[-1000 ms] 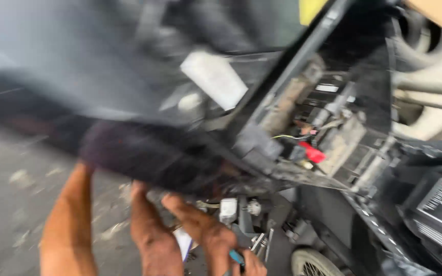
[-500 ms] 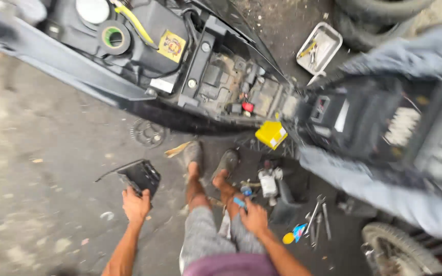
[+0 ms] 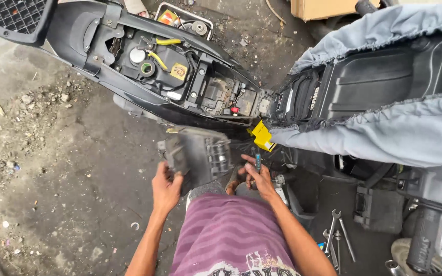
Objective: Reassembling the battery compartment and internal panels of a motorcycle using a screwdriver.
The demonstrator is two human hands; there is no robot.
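My left hand (image 3: pixel 166 188) grips a dark grey plastic housing part (image 3: pixel 198 156), lifted in front of my knees. My right hand (image 3: pixel 256 176) is closed around a small blue-handled screwdriver (image 3: pixel 258 161) that points up. Just beyond both hands lies a black scooter (image 3: pixel 103 36) with its seat raised, showing the open compartment (image 3: pixel 200 84) with wiring, a yellow hose and a red connector. The underside of the seat (image 3: pixel 379 76), edged by a grey cover, fills the right.
Wrenches (image 3: pixel 337 235) lie on the ground at lower right beside a handlebar grip (image 3: pixel 423 245). A metal tray with small parts (image 3: pixel 182 18) sits behind the scooter, a cardboard box (image 3: pixel 323 7) at top. Gritty concrete with debris (image 3: pixel 42 153) spreads left.
The view has steadied and pulled closer. My left hand has lifted the dark plastic part off the ground up toward the scooter; my right hand still holds the screwdriver.
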